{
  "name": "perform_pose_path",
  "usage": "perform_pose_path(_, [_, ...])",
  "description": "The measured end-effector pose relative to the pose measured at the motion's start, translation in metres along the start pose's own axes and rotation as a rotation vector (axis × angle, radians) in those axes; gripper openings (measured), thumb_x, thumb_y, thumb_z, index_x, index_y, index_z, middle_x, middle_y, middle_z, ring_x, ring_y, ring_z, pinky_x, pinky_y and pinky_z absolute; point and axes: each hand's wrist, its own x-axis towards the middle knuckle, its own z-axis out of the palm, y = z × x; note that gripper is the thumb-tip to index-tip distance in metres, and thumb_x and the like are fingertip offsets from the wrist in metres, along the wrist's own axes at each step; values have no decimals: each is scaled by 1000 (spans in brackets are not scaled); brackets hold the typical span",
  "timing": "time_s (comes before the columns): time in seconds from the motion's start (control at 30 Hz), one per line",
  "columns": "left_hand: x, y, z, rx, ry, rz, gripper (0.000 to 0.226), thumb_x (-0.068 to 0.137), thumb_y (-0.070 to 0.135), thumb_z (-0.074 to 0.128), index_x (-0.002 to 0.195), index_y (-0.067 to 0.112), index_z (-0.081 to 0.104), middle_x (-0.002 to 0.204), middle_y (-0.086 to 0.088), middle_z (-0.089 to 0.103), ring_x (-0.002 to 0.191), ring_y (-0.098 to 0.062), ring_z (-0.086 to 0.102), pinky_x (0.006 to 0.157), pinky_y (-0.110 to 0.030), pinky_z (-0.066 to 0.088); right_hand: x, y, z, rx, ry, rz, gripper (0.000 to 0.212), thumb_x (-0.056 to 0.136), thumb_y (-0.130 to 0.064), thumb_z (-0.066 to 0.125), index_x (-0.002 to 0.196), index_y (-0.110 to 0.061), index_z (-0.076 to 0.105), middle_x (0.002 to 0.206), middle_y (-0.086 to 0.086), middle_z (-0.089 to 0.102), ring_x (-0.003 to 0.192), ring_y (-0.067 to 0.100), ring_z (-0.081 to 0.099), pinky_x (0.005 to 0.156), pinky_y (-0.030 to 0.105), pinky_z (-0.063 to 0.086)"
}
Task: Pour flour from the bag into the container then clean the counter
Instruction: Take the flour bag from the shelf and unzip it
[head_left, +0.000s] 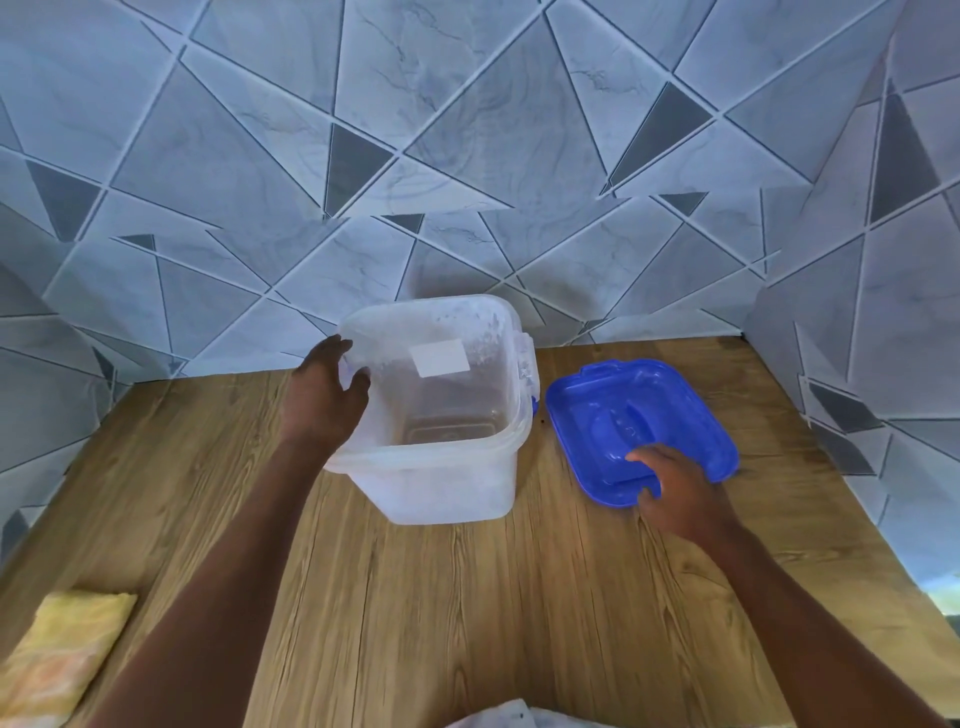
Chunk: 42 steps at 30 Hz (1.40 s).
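- I see one clear container (441, 410) standing upright on the counter (467, 597), mouth up and open, near the tiled wall (467, 156).
- One blue lid (639, 426) lies flat just to its right, its long axis running from the wall toward me.
- My left hand (324, 400) grips the container's left rim, its fingers (358, 382) curled over the edge.
- My right hand (675, 493) holds the lid's near edge, thumb on top.
- One yellow cloth (62, 649) lies at near left.
- Something white (509, 717) shows at the bottom edge; I cannot tell what.
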Motion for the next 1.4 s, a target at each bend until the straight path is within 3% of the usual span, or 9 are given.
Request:
perform_pose_path(0.17, [-16,16,-12,-142,131,49,37,95,14,64,132,9,62,136,-7,65,127,-26,59,105,-28,41,25,-87,-41,298,509,-118,21,88,-11,61,106,-5,70,104,5,73,99,18,67,91,19,48])
perform_pose_path(0.27, [-23,27,-20,-258,183,49,36,96,16,63,132,13,63,133,-3,66,125,-20,61,108,-35,47,47,-145,-69,442,633,-229,13,90,-7,62,101,-5,69,96,4,73,91,15,67,85,24,51])
perform_pose_path(0.47, [-26,45,-65,-509,344,50,26,100,16,59,125,17,66,126,7,69,121,-6,62,108,-38,50,96,-262,-86,704,518,-428,16,85,-3,61,97,-9,68,90,-3,72,89,16,70,81,40,56])
perform_pose_path(0.7, [-6,17,-180,-532,540,174,21,103,18,57,121,19,66,122,9,70,118,-11,65,105,-42,52,120,-438,-89,879,400,-648,19,88,1,64,101,-13,68,85,-4,74,87,15,71,79,31,57])
perform_pose_path(0.87, [26,-36,-296,-463,716,293,19,102,20,57,118,16,66,116,5,71,111,-13,67,99,-45,54,132,-576,-102,947,430,-802,13,89,-3,68,98,-12,71,85,-4,74,85,13,71,75,23,57])
perform_pose_path(1.23, [122,-128,-521,-211,1007,453,23,97,24,57,116,13,62,113,1,69,104,-14,65,88,-45,56,185,-811,-150,1049,508,-1060,7,87,-15,67,93,-14,69,80,5,73,73,22,73,67,53,61])
perform_pose_path(1.4, [176,-147,-588,-7,1044,287,36,96,24,57,130,13,54,129,-4,62,115,-24,60,94,-42,51,219,-888,-182,997,415,-1003,9,85,-5,69,92,-11,69,82,13,73,75,24,75,66,48,64])
